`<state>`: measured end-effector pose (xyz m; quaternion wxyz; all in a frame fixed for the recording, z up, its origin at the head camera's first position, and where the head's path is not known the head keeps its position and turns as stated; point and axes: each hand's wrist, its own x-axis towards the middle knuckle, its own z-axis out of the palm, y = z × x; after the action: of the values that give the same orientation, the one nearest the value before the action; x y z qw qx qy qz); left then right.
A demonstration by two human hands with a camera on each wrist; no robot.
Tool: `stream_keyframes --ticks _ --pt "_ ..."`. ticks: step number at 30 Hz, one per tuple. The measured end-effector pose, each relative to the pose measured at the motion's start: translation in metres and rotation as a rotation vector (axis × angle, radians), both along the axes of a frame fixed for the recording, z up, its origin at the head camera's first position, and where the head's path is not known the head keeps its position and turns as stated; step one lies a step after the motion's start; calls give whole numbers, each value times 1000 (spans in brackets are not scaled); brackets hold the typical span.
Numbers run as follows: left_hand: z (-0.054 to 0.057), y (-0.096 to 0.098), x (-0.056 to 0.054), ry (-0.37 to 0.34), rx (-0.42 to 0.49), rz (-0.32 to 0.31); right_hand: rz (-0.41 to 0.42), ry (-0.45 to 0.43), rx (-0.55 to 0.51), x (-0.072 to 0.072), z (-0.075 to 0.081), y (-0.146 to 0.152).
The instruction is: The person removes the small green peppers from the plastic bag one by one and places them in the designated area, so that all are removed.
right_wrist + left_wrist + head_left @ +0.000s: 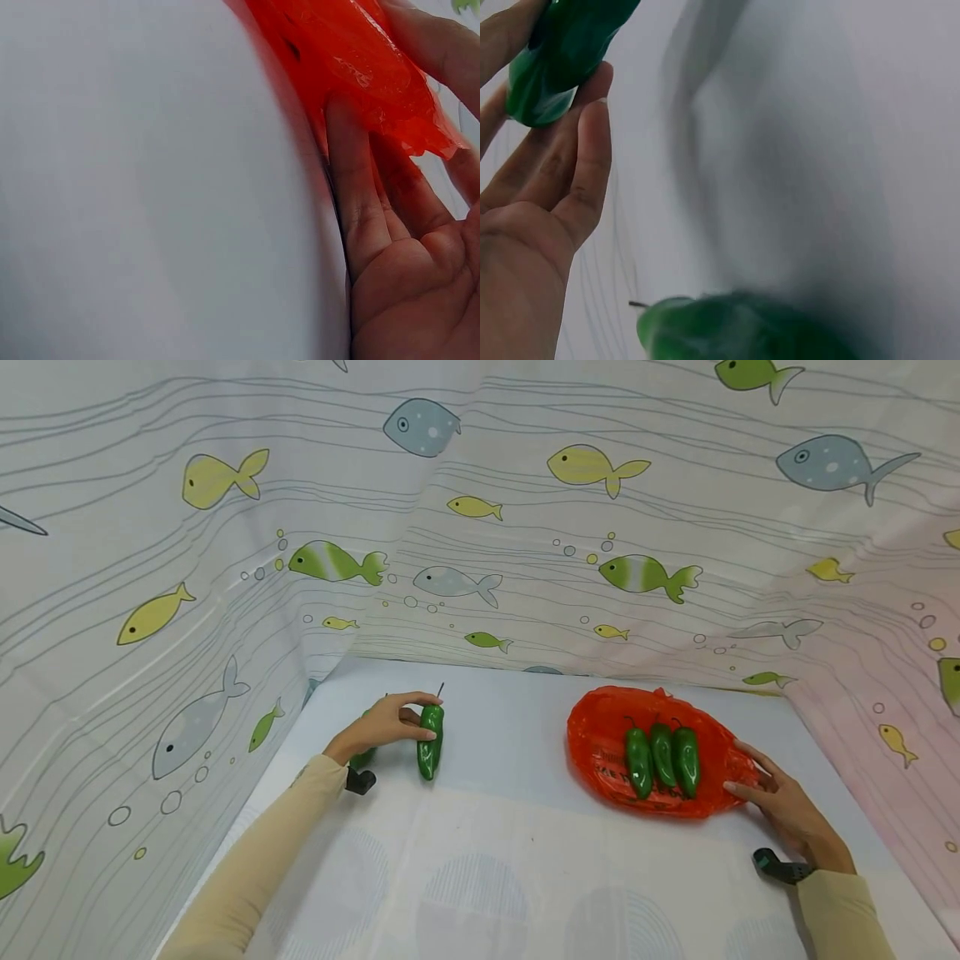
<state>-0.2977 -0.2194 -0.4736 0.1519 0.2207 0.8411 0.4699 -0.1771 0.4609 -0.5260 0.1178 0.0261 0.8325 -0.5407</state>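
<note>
My left hand grips a glossy green pepper between thumb and fingers, its thin stem pointing up and away. In the left wrist view the pepper is between the fingertips. A second green pepper lies partly hidden behind the left wrist. My right hand holds the right edge of a red plastic bag spread in a round, plate-like shape. Several fingers reach under the red plastic in the right wrist view. Three green peppers lie side by side on the bag, stems to the back.
A white table with pale round patterns lies under everything. Fish-printed curtain stands behind it and along both sides. Dark wrist cameras sit on both wrists.
</note>
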Motion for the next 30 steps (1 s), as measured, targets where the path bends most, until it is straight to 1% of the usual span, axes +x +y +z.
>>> stream_keyframes --ticks 3,11,13,18,23,27,30 --pt "0 -9 0 14 -21 14 4 6 -6 1 0 1" --pt "0 -27 -1 32 -92 3 -1 3 -10 0 -1 2" --pt "0 -29 -2 30 -108 3 -3 1 -6 0 -1 2" --pt "1 -32 -1 57 -172 9 -6 3 -15 1 -1 2" --pt "2 -34 -1 87 -212 -15 -9 13 -43 2 -3 2" --pt "3 -36 -3 111 -254 -27 -15 20 -42 1 -4 2" --pt "4 -39 -5 135 -300 -20 -21 19 -40 0 -5 1"
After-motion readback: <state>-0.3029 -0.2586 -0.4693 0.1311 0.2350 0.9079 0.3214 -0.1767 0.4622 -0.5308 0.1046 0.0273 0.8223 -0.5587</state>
